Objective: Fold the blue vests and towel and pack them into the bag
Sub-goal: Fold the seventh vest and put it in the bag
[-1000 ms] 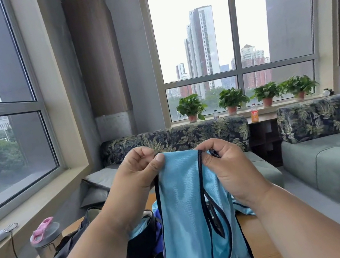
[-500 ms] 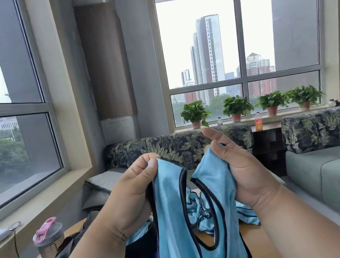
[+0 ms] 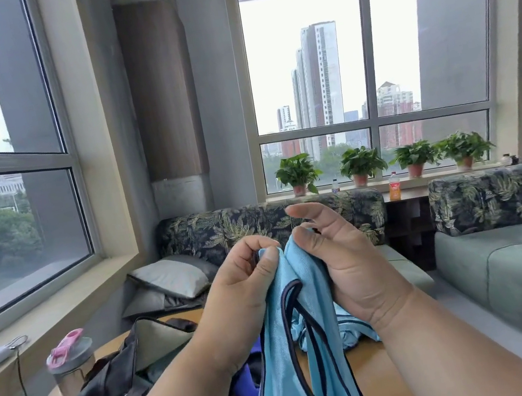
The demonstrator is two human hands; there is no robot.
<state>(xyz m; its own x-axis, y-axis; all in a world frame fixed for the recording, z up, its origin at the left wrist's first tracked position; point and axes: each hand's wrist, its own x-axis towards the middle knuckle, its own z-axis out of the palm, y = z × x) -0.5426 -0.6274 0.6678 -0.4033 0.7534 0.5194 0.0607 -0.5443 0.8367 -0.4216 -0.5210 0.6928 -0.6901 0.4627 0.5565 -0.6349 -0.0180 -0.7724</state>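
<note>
**Shoulder straps brought together, vest held up before the fold**

Wide windows and a leaf-print sofa (image 3: 271,227) fill the background, with a row of potted plants (image 3: 361,163) on the sill; below them sits a round wooden table (image 3: 370,362). Above that table the person holds a light blue vest (image 3: 294,382) with dark trim, hanging down from both hands. The left hand (image 3: 244,290) pinches one shoulder strap between thumb and curled fingers. The right hand (image 3: 343,263) grips the other strap against its palm with thumb and lower fingers, while its index finger sticks out loosely. The two straps sit close beside each other at the top, so the vest hangs doubled lengthwise.

A dark bag (image 3: 112,388) lies open on the left side of the table, just beside the left forearm. Another crumpled blue vest (image 3: 351,331) lies on the table behind the held one, and a darker blue cloth (image 3: 245,383) peeks out near the bag; whether that is the towel cannot be told. A bottle with a pink lid (image 3: 69,361) stands left of the bag.

The step in hand appears to be aligning the shoulders of the first vest. Next, the fold likely calls for matching the straps evenly, then lowering the vest to the table or doubling it in the air before it goes toward the bag. Nothing blue is clearly packed yet.
</note>
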